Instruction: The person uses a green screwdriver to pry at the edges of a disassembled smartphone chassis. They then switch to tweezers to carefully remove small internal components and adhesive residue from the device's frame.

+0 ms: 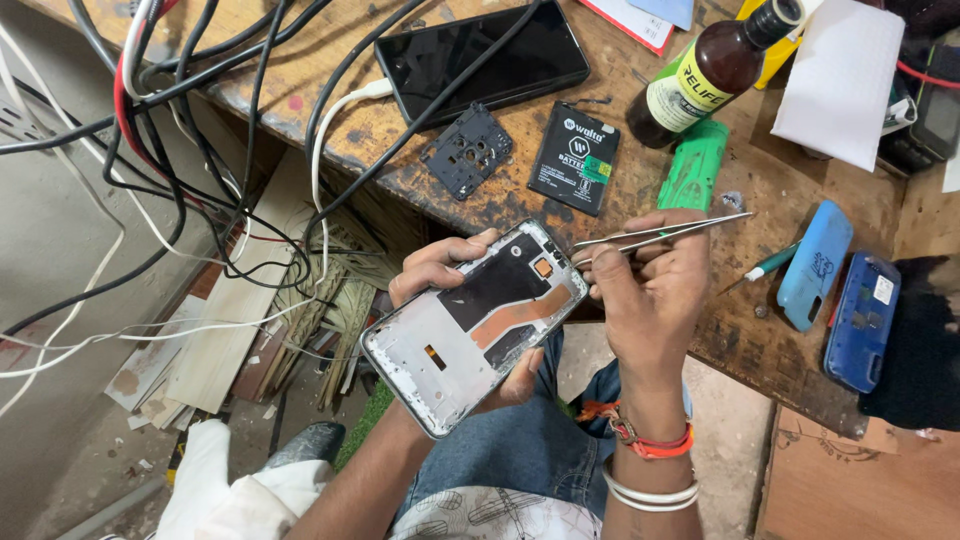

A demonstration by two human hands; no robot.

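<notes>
Opened phone frame [475, 325], back up, cradled in left hand [440, 275] over the lap, just off the worn workbench edge [740, 350]. Metal tweezers [660, 232] pinched closed in right hand [650, 290], tips at the frame's upper right corner. On the bench beyond: loose battery [575, 157], black cover plate [467, 150], dark phone [480, 60], brown bottle [710, 75]; open floor below left, tangled cables [200, 150] above.

Opened phone frame [475, 325] and tweezers [660, 233]

We've got the frame back-side up, tilted, black and copper parts showing; the thin metal tweezers meet its top corner, tips closed.
</notes>
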